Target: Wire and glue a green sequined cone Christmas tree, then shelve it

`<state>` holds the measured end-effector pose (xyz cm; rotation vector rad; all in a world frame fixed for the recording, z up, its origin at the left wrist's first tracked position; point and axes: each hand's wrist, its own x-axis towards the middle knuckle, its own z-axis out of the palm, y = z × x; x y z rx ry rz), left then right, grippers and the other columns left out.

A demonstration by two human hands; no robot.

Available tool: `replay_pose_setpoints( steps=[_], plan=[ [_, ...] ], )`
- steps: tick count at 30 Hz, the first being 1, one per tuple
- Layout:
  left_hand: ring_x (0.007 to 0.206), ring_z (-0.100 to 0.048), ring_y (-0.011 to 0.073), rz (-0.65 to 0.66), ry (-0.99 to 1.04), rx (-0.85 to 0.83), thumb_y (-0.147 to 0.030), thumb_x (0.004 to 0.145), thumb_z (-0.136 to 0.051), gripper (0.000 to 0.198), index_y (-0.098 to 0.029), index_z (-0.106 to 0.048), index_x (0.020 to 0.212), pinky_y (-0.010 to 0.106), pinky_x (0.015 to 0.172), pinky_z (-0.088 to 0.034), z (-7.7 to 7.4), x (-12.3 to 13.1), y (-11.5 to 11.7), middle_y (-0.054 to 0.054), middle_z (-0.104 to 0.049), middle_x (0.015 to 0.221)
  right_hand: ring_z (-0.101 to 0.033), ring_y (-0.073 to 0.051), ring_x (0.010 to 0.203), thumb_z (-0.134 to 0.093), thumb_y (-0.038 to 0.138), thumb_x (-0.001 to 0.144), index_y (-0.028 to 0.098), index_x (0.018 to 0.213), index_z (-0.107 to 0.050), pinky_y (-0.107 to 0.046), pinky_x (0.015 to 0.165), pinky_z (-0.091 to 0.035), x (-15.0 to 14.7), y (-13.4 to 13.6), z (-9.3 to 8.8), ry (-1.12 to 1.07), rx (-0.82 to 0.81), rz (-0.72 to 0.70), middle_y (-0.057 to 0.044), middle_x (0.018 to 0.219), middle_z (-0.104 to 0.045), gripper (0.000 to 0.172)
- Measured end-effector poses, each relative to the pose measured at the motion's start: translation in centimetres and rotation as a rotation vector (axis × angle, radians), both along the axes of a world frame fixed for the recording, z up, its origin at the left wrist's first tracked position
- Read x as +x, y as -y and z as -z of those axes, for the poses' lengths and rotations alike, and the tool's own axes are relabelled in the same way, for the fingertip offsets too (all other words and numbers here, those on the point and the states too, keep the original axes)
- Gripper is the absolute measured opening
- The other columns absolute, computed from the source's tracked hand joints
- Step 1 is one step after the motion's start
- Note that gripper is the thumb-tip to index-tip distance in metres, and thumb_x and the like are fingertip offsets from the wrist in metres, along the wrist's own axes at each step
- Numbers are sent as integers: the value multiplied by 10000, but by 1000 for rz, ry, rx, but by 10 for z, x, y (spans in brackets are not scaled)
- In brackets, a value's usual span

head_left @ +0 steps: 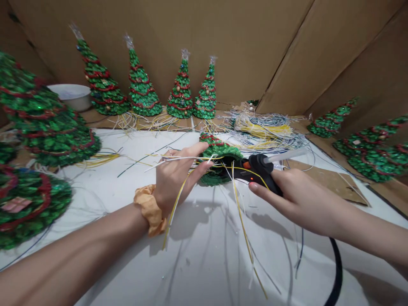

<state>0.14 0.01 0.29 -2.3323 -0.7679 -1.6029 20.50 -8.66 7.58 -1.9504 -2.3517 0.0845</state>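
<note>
Nearest my camera, a bare forearm [79,255] wears a crinkled orange fabric scrunchie [149,208]. I have the left hand [180,176] pinching thin yellow and white wires [174,211] at the hollow base of a bumpy green Christmas tree [223,148], tipped sideways over the smooth white tabletop [127,272], mid-view. My right hand [296,195] wraps around a black glue gun [259,163], its rod-shaped translucent glue stick [285,156] jutting rearward. Glittery conical trees [143,91] stand behind, before brown cardboard [223,25].
</note>
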Motion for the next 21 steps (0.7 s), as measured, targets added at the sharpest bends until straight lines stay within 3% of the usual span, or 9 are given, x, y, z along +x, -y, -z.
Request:
replay_pose_setpoints(
  steps=[11, 21],
  plan=[
    [846, -641, 143, 24, 5, 15, -250, 840, -558, 289, -158, -488, 1105, 244, 723, -472, 0, 0, -1, 50, -664, 999, -405, -96, 393, -294, 557, 847, 210, 546, -356, -237, 407, -286, 5, -7, -4, -171, -172, 49, 8, 463, -471, 464],
    [843, -641, 145, 15, 5, 11, -253, 833, -570, 290, -163, -494, 1097, 253, 737, -468, 1, 0, -1, 52, -669, 978, -410, -99, 383, -329, 537, 850, 209, 559, -372, -240, 409, -288, 4, -5, -3, -161, -146, 55, 10, 451, -475, 440]
  ],
)
